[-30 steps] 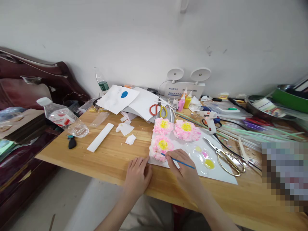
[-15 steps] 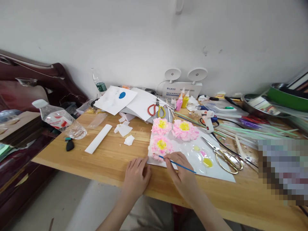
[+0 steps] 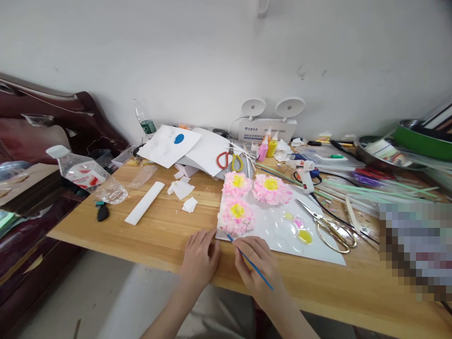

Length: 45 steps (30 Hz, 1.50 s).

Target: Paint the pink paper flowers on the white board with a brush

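Observation:
My right hand pinches a slim blue paintbrush. Its tip is by the lower edge of the front-left pink flower; whether it touches, I cannot tell. Two more pink flowers with yellow centres, one back left and one to the right, lie on the white sheet. On that sheet stands a clear paint palette with yellow and pink paint in it. My left hand lies on the wooden table beside the sheet's front-left corner, fingers extended and thumb apart, holding nothing I can see.
Gold-handled scissors lie at the sheet's right edge, near a glue gun. Behind are paint bottles, papers and pliers. On the left are a plastic bottle, a white strip and paper scraps.
My right hand has drawn the paintbrush down and back from the front-left flower, and the brush now slants more steeply. My left hand has hardly moved.

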Motion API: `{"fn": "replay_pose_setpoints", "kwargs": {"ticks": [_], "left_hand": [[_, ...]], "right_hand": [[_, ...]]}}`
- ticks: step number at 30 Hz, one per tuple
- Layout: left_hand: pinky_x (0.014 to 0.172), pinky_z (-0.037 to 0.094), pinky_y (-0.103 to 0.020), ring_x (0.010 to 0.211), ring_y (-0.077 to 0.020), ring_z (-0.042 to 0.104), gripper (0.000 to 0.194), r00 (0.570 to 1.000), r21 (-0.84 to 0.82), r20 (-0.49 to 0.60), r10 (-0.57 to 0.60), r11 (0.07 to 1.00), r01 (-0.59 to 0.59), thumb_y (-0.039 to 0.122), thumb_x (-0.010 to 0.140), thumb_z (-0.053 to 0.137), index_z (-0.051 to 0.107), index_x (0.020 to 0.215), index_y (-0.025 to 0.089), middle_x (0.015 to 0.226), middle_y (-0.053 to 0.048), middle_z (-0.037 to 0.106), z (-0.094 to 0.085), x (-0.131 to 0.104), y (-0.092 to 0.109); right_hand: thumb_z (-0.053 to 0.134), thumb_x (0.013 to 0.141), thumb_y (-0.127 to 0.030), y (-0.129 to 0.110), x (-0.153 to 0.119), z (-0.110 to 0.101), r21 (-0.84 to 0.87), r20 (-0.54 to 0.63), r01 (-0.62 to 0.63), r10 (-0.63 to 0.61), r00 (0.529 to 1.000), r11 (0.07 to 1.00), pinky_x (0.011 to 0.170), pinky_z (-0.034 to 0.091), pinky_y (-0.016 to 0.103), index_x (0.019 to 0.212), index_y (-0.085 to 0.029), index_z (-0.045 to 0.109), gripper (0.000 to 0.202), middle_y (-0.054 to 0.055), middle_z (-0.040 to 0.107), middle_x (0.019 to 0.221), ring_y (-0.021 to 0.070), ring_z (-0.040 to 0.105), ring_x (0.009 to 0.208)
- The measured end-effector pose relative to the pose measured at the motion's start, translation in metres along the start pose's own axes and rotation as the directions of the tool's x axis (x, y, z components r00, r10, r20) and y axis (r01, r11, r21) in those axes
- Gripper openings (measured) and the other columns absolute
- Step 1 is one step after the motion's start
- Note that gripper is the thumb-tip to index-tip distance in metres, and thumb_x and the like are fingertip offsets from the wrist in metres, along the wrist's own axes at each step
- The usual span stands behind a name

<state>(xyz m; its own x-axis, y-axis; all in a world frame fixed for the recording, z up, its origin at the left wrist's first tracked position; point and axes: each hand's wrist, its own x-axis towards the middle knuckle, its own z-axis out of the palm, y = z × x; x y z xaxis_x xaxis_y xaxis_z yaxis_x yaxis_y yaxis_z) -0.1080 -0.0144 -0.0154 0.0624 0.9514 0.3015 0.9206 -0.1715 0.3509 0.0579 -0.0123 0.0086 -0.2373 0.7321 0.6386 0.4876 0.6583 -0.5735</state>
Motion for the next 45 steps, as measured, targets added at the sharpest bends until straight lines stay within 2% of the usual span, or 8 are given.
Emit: {"fn": "replay_pose_setpoints", "kwargs": {"ticks": [4, 9, 14, 17, 21, 26, 33, 45], "left_hand": [[0.079, 0.045, -0.038, 0.087, -0.0202, 0.057, 0.026, 0.999, -0.032, -0.001, -0.034, 0.999, 0.034, 0.026, 0.089, 0.04, 0.057, 0.106, 0.017, 0.088, -0.006, 0.061, -0.001, 0.0, 0.0], [0.081, 0.044, -0.039, 0.087, -0.0206, 0.057, 0.025, 0.999, -0.04, -0.005, -0.046, 0.998, 0.046, 0.026, 0.089, 0.04, 0.057, 0.106, 0.017, 0.088, -0.006, 0.061, -0.001, 0.0, 0.0], [0.078, 0.043, -0.037, 0.084, -0.0199, 0.057, 0.025, 0.999, -0.014, -0.027, -0.019, 1.0, 0.019, 0.025, 0.089, 0.04, 0.059, 0.103, 0.018, 0.085, -0.005, 0.062, -0.001, 0.0, 0.0], [0.078, 0.042, -0.037, 0.084, -0.0197, 0.056, 0.024, 0.999, -0.004, -0.038, 0.001, 1.0, -0.001, 0.024, 0.088, 0.041, 0.06, 0.101, 0.018, 0.086, -0.005, 0.062, 0.0, -0.001, -0.001], [0.078, 0.041, -0.036, 0.085, -0.0201, 0.056, 0.025, 1.0, -0.018, -0.027, 0.013, 1.0, -0.014, 0.024, 0.088, 0.04, 0.06, 0.102, 0.018, 0.085, -0.005, 0.063, 0.0, -0.001, -0.002], [0.074, 0.041, -0.033, 0.077, -0.0181, 0.055, 0.024, 1.0, -0.059, -0.015, 0.027, 0.998, -0.028, 0.026, 0.087, 0.043, 0.061, 0.101, 0.018, 0.076, -0.002, 0.06, -0.002, 0.003, -0.005], [0.069, 0.039, -0.03, 0.069, -0.0154, 0.051, 0.028, 0.998, -0.206, 0.055, -0.013, 0.978, 0.024, 0.03, 0.086, 0.042, 0.061, 0.103, 0.017, 0.071, 0.0, 0.056, -0.003, 0.008, -0.009], [0.069, 0.04, -0.029, 0.069, -0.0146, 0.052, 0.032, 0.986, -0.489, 0.139, -0.096, 0.859, 0.153, 0.029, 0.079, 0.051, 0.063, 0.107, 0.019, 0.076, -0.001, 0.059, -0.009, 0.01, -0.013]], "right_hand": [[0.049, 0.08, -0.003, -0.001, -0.008, 0.006, -0.002, -0.101, 0.003, -0.003, 0.995, 1.0, 0.074, 0.052, 0.036, 0.112, -0.024, 0.054, 0.038, 0.006, 0.066, 0.092, 0.0182, 0.062, 0.083], [0.048, 0.082, -0.006, -0.003, -0.007, 0.009, -0.009, -0.097, -0.015, 0.014, 0.995, 1.0, 0.072, 0.052, 0.035, 0.11, -0.025, 0.056, 0.035, 0.005, 0.067, 0.089, 0.018, 0.063, 0.081], [0.051, 0.081, -0.006, 0.003, -0.009, -0.02, -0.023, -0.251, -0.071, 0.063, 0.966, 0.997, 0.071, 0.051, 0.035, 0.102, -0.022, 0.057, 0.027, 0.006, 0.065, 0.085, 0.0188, 0.061, 0.08], [0.052, 0.083, -0.015, 0.018, -0.023, -0.053, -0.061, -0.365, -0.261, 0.222, 0.904, 0.963, 0.074, 0.048, 0.036, 0.091, -0.02, 0.059, 0.012, 0.007, 0.064, 0.083, 0.0199, 0.06, 0.08], [0.052, 0.084, -0.032, 0.043, -0.038, -0.094, -0.105, -0.547, -0.536, 0.402, 0.734, 0.837, 0.076, 0.044, 0.037, 0.088, -0.016, 0.061, 0.019, 0.009, 0.065, 0.082, 0.0221, 0.06, 0.079], [0.047, 0.083, -0.044, 0.064, -0.033, -0.114, -0.203, -0.481, -0.613, 0.467, 0.742, 0.763, 0.069, 0.043, 0.034, 0.083, -0.016, 0.063, 0.032, 0.008, 0.066, 0.078, 0.0199, 0.057, 0.069], [0.045, 0.083, -0.048, 0.08, -0.027, -0.108, -0.232, -0.364, -0.613, 0.517, 0.775, 0.755, 0.061, 0.043, 0.03, 0.083, -0.017, 0.065, 0.037, 0.008, 0.069, 0.08, 0.0187, 0.057, 0.067], [0.05, 0.082, -0.042, 0.065, -0.027, -0.103, -0.023, -0.46, -0.663, 0.581, 0.671, 0.748, 0.072, 0.045, 0.035, 0.083, -0.017, 0.064, 0.029, 0.007, 0.069, 0.081, 0.0215, 0.062, 0.075]]}}
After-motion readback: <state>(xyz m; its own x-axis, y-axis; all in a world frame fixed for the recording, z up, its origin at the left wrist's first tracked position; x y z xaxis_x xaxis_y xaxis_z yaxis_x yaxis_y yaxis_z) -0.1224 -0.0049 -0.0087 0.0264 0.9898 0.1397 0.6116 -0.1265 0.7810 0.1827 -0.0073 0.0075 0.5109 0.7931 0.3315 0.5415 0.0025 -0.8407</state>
